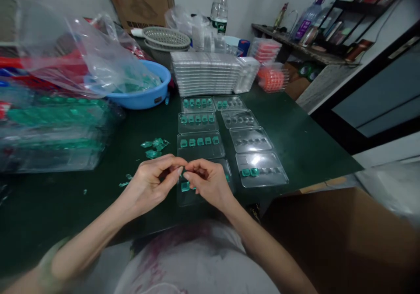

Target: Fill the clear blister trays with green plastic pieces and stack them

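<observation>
My left hand (154,178) and my right hand (208,180) meet fingertip to fingertip over the nearest clear plastic tray (187,199). Both pinch at one spot, where a bit of a small green plastic piece shows; the fingers cover most of it. Under the hands, a green cube-like piece (185,186) sits in the tray, and other pieces there are partly hidden. Beyond lies a tray with a row of green pieces (200,141). Right of my right hand, another clear tray (262,180) holds two green pieces at its left end.
Loose green plastic bits (155,147) lie left of the trays. A blue basin (141,101) under a plastic bag stands behind them. Stacked clear trays (206,73) rise at the back. Blurred packs of green pieces (52,132) fill the left. A cardboard box (331,237) stands at lower right.
</observation>
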The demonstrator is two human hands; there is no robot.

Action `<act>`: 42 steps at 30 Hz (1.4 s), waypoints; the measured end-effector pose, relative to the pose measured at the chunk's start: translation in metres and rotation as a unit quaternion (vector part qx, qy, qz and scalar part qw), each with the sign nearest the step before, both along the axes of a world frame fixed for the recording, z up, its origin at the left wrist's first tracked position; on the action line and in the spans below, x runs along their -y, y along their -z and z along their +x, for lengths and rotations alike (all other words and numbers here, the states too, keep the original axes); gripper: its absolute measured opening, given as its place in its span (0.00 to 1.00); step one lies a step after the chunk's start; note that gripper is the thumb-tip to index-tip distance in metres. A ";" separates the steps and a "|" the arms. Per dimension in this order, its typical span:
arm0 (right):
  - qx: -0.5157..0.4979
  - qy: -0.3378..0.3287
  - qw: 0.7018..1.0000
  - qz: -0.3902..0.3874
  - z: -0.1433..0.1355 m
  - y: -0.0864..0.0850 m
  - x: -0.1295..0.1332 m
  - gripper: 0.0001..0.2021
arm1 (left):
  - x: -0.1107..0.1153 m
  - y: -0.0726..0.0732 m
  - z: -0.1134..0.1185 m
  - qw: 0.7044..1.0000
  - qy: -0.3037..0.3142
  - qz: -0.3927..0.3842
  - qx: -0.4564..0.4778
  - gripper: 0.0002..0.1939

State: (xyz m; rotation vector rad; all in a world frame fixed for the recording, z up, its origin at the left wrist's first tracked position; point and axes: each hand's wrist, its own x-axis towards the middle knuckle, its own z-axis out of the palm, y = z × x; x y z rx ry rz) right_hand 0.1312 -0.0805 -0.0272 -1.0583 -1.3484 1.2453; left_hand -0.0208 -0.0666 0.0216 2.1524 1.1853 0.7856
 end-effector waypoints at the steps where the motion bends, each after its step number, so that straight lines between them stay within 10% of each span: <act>1: -0.008 -0.004 1.000 -0.007 0.002 0.000 0.000 0.06 | 0.001 -0.001 0.001 1.000 0.007 -0.006 0.004 0.09; 22: -0.035 -0.062 0.996 -0.047 0.006 -0.007 -0.001 0.04 | -0.001 0.006 -0.012 0.920 0.100 -0.314 0.212 0.11; 42: -0.017 0.036 0.999 -0.020 -0.008 -0.004 0.009 0.04 | 0.004 0.022 -0.008 0.951 -0.017 -0.186 0.247 0.06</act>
